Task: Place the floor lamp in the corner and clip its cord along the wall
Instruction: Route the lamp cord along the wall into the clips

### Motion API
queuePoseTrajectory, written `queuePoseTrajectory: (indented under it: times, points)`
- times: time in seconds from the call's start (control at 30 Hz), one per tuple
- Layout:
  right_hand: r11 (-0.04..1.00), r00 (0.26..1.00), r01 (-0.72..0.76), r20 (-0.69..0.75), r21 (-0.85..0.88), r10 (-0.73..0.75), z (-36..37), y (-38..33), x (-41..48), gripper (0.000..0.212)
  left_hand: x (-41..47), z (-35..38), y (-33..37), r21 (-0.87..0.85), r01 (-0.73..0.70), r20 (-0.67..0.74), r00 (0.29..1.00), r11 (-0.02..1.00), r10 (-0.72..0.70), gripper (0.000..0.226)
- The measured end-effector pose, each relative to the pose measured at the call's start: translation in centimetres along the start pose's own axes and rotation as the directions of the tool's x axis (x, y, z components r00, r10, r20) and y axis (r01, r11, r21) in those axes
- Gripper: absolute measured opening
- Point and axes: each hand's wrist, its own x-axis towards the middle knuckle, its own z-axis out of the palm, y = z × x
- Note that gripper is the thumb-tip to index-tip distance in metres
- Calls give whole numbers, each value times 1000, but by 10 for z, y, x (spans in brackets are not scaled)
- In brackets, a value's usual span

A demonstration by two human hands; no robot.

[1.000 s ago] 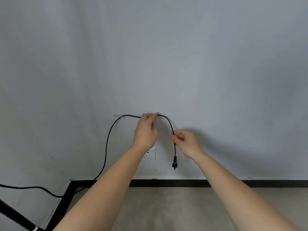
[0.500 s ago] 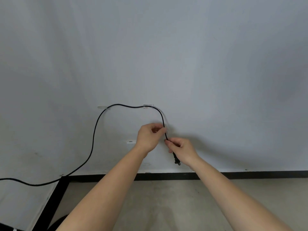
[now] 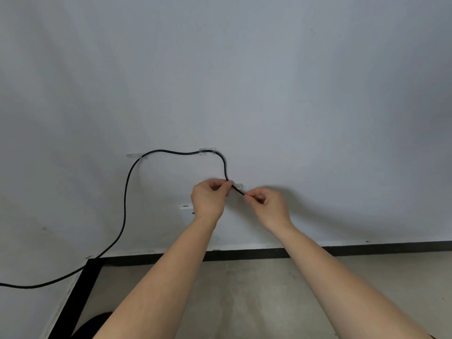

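Black and limp, the cord (image 3: 125, 206) mid-frame bends easily, pinched by left hand (image 3: 209, 199) and right hand (image 3: 267, 204) grips beside a clear clip (image 3: 238, 185), best held close there.

Black cord (image 3: 171, 151) through two clear wall clips (image 3: 208, 150), drooping floorward

Pale grey wall (image 3: 269, 81) fills most of the view, with faint scuff marks low on the left. A white socket plate (image 3: 186, 211) is mounted low on it, partly hidden. Black skirting (image 3: 367, 249) runs along the wall base and turns the corner at left. Floor (image 3: 244, 289) is bare grey concrete, mottled. Dark rounded object (image 3: 90, 326) at bottom edge, unidentifiable.
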Motion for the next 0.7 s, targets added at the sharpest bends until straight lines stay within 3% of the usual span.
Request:
queuePoseTrajectory:
  times: [0.17,0.33,0.47,0.6,0.67,0.7]
  points:
    - [974,993,110,-30,-199,-118,-3,-1,5,9,-1,4,-4,-84,60,-12,998,995,-62,8]
    - [899,962,267,44,-346,-269,2,2,0,19,0,5,-4,-169,83,47,996,982,-76,10]
    - [861,945,318,54,-397,-324,12,1,1,20,3,4,-6,-156,57,80,996,986,-45,11]
    - [940,979,196,5,-280,-203,22,-3,3,18,4,-6,-13,47,-160,93,983,986,156,8]
    - [991,997,75,2,-115,-75,27,-6,5,15,-1,-20,-25,284,-361,77,932,888,354,9]
    - [1000,999,-4,33,-24,5,29,-8,7,13,-3,-28,-33,420,-454,89,882,786,462,9]
